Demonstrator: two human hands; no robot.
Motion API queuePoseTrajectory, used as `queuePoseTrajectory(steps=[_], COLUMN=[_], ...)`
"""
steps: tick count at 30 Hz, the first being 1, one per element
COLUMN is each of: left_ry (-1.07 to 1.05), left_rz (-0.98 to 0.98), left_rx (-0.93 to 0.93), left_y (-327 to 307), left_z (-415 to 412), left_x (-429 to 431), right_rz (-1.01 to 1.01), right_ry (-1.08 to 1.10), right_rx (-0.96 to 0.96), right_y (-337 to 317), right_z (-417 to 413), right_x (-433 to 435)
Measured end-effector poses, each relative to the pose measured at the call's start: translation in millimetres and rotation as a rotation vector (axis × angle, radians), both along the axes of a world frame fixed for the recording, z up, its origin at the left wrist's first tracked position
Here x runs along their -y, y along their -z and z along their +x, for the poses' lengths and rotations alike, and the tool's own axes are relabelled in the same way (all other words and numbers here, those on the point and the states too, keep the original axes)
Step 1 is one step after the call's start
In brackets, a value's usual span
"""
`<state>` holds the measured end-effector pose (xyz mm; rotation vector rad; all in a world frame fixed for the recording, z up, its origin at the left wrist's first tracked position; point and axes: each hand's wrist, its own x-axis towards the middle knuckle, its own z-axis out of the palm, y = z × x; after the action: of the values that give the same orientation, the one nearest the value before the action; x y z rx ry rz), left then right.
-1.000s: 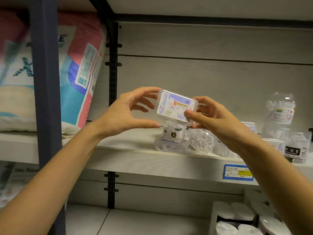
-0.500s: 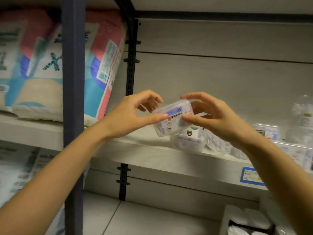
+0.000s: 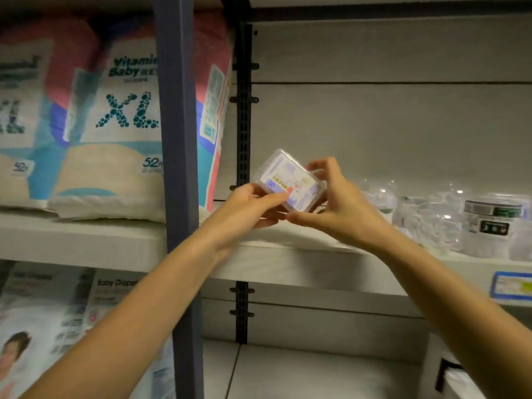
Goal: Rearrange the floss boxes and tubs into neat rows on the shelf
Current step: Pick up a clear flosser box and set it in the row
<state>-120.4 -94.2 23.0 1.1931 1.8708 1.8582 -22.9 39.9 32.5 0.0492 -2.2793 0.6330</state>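
Observation:
A clear plastic floss box with a purple and white label is held tilted above the left end of the white shelf. My left hand grips its lower left edge with thumb and fingers. My right hand pinches its right side and bottom corner. Further right on the shelf stand several clear tubs and a labelled tub; their outlines are blurred.
A dark blue upright post stands left of my hands, with XL diaper packs on the shelf bay beyond it. A black slotted rail runs up the back wall. A blue price tag sits on the shelf edge.
The view has swung left and both hands carried the floss box to the shelf's left end. The box has been turned, so its label now lies diagonally.

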Motion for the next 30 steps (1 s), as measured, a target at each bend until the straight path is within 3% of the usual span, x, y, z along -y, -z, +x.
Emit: queuePoseTrajectory(steps=[4, 8, 12, 16, 20, 26, 30], left_ry=[-0.242, -0.167, -0.139, -0.070, -0.030, -0.048, -0.256], left_rz=[-0.047, -0.284, -0.473, -0.805, -0.947, -0.995, -0.620], left_rx=[-0.462, -0.749, -0.836, -0.873, -0.862, -0.822, -0.951], left_y=[-1, -11, -13, -16, -17, -21, -22], left_z=[-16, -28, -31, -32, -29, -20, 0], left_x=[19, 20, 15, 17, 16, 14, -3], right_rz=[-0.028, -0.072, -0.061, -0.069, 0.043, 0.165, 0.197], right_ry=[-0.053, -0.137, -0.125, -0.131, -0.104, -0.025, 0.125], right_rx=[0.244, 0.445, 0.585, 0.662, 0.731, 0.712, 0.348], right_y=[-10, -18, -20, -19, -15, -19, -43], right_z=[5, 1, -13, -25, -28, -15, 31], right_x=[-15, -21, -22, -22, -23, -25, -48])
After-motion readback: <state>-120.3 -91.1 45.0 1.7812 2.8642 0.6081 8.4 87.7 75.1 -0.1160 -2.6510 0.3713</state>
